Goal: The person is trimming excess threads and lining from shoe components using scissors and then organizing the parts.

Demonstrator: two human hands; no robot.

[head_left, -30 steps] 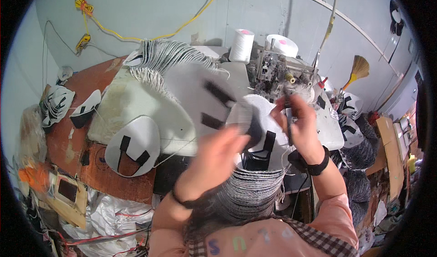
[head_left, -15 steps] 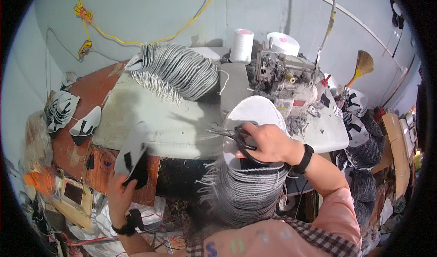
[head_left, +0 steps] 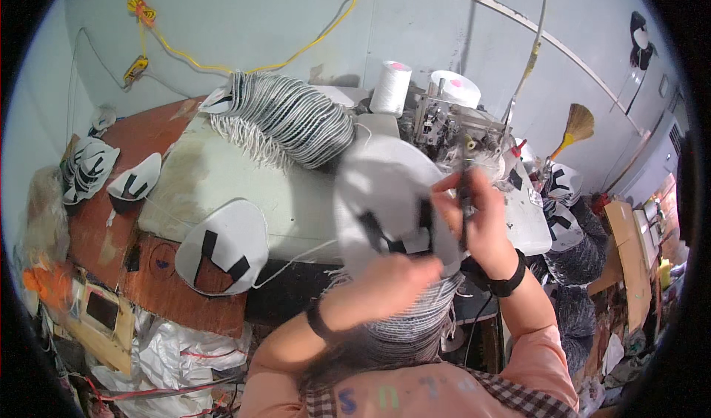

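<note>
A white oval fabric piece with black patches [head_left: 355, 188], smeared by motion, is raised at an angle above the stack in front of me. My left hand [head_left: 400, 284] is closed at its lower edge; blur hides the fingertips. My right hand [head_left: 481, 218] grips a pair of dark scissors [head_left: 465, 196] held upright beside the piece's right side. Beneath both hands, the stack of grey-and-white edged pieces [head_left: 404, 333] rests against my front, loose thread ends at its side. Another white piece with black patches [head_left: 252, 233] lies at the table's left front edge, a thread trailing from it.
A sewing machine [head_left: 474, 133] stands at the back right near white thread cones [head_left: 391, 88]. A second stack of edged pieces [head_left: 292, 118] lies across the pale tabletop [head_left: 215, 170]. More white pieces [head_left: 137, 177] sit at the left; bundles [head_left: 581, 247] are piled at the right.
My left hand has let go of a white piece at the left and come across to the stack. The top piece has been lifted. The scissors have turned from pointing left to upright.
</note>
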